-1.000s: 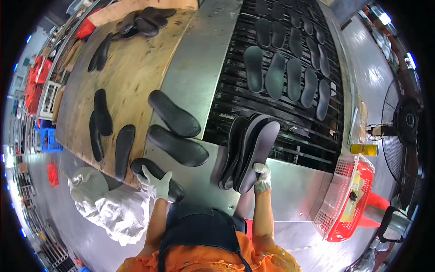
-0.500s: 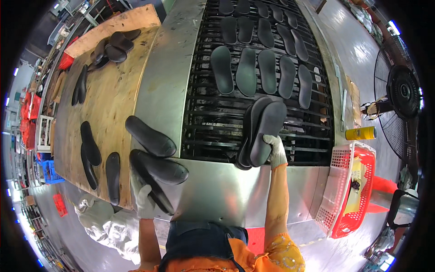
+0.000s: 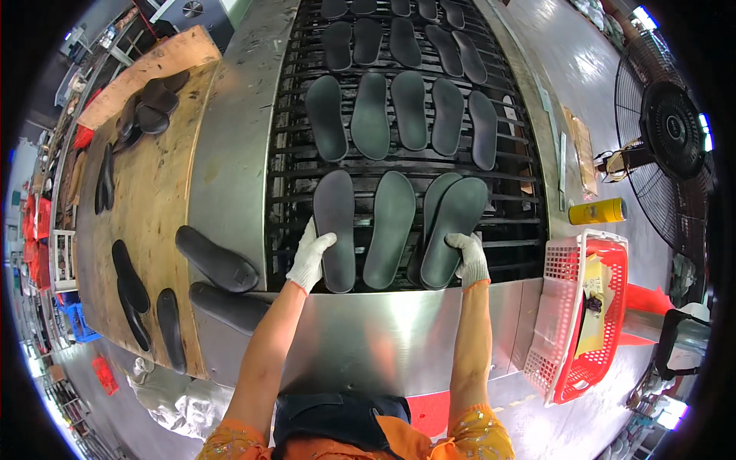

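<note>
My left hand (image 3: 308,257), in a white glove, grips a dark insole (image 3: 334,230) by its edge over the front left of the black slatted rack (image 3: 295,230). My right hand (image 3: 471,259), also gloved, holds two overlapping insoles (image 3: 455,230), the front one mostly covering the other, at the rack's front right. Between the hands a single insole (image 3: 389,228) lies on the slats, touched by neither. Behind them a row of insoles (image 3: 371,115) rests on the rack, with more rows farther back.
Two dark insoles (image 3: 217,258) lie on the metal ledge at left. More sit on a wooden board (image 3: 153,199), some heaped at its far end. To the right stand a red and white basket (image 3: 563,322), a yellow bottle (image 3: 598,211) and a black fan (image 3: 675,126).
My left hand has moved from the insoles at the left ledge to the rack, now holding an insole there. One insole now lies between my hands; the right hand's stack looks smaller. The view has shifted.
</note>
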`<state>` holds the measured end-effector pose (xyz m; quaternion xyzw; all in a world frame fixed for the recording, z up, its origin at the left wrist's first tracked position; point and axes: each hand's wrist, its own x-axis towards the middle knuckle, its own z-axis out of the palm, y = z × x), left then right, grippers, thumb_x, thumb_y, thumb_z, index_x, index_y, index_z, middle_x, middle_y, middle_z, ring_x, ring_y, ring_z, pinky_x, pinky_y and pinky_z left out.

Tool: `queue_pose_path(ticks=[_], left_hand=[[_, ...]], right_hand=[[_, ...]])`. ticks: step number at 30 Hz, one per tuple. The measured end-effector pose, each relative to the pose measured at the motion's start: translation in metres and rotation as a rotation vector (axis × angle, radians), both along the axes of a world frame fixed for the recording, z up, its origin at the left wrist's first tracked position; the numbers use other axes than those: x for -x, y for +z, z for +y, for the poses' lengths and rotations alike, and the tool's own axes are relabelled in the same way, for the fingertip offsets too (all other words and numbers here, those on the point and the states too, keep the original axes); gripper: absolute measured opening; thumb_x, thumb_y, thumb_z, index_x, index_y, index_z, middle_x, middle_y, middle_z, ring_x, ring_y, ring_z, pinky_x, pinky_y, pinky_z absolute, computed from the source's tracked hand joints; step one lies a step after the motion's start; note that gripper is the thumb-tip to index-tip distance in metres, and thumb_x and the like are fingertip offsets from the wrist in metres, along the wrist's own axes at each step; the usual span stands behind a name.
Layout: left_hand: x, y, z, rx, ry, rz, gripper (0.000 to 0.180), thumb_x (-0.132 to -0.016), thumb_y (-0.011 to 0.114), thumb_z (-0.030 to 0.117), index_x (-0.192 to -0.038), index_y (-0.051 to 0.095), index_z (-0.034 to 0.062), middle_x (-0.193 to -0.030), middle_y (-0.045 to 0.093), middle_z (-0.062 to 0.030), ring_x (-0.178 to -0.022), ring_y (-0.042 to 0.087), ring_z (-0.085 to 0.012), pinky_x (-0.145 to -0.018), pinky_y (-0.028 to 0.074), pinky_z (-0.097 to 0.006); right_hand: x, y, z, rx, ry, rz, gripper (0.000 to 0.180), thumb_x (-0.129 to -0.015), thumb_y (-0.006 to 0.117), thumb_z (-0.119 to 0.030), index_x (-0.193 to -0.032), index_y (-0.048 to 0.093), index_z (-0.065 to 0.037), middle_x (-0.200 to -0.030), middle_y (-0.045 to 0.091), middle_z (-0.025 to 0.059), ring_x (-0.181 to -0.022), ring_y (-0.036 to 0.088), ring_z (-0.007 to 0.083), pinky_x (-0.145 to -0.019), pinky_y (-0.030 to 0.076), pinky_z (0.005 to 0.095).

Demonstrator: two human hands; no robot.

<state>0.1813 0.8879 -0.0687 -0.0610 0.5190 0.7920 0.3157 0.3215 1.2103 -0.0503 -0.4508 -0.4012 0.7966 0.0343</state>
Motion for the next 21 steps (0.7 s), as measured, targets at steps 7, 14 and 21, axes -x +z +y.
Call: queue_pose_path(ticks=[7, 14, 21], left_hand=[[0.003, -0.011, 0.010, 0.161, -0.097, 0.016, 0.062, -0.085, 0.053, -0.004, -0.146, 0.043, 0.0021, -0.135, 0.058, -0.0098, -0.120, 0.055, -0.0194, -0.106, 0.041, -0.034], [0.012, -0.008, 0.019, 0.167, -0.102, 0.032, 0.056, -0.088, 0.053, -0.001, -0.143, 0.046, 0.0010, -0.133, 0.059, -0.0089, -0.118, 0.056, -0.0192, -0.104, 0.043, -0.033], [0.017, -0.007, 0.022, 0.188, -0.095, 0.066, 0.053, -0.089, 0.055, 0.002, -0.141, 0.047, 0.0000, -0.132, 0.059, -0.0102, -0.118, 0.056, -0.0201, -0.105, 0.042, -0.034]], right_hand=[[-0.009, 0.012, 0.017, -0.175, -0.061, 0.001, 0.038, -0.074, 0.066, -0.001, -0.111, 0.065, 0.006, -0.096, 0.070, 0.0138, -0.080, 0.070, 0.0268, -0.074, 0.058, 0.0392], [-0.024, -0.004, 0.067, -0.343, -0.213, -0.105, 0.035, -0.077, 0.067, -0.002, -0.112, 0.065, 0.003, -0.100, 0.071, 0.0125, -0.081, 0.069, 0.0245, -0.076, 0.057, 0.0380], [-0.013, -0.019, 0.068, -0.472, -0.037, -0.141, 0.026, -0.079, 0.071, -0.008, -0.104, 0.070, 0.002, -0.092, 0.070, 0.0057, -0.080, 0.062, 0.0162, -0.078, 0.049, 0.0315]])
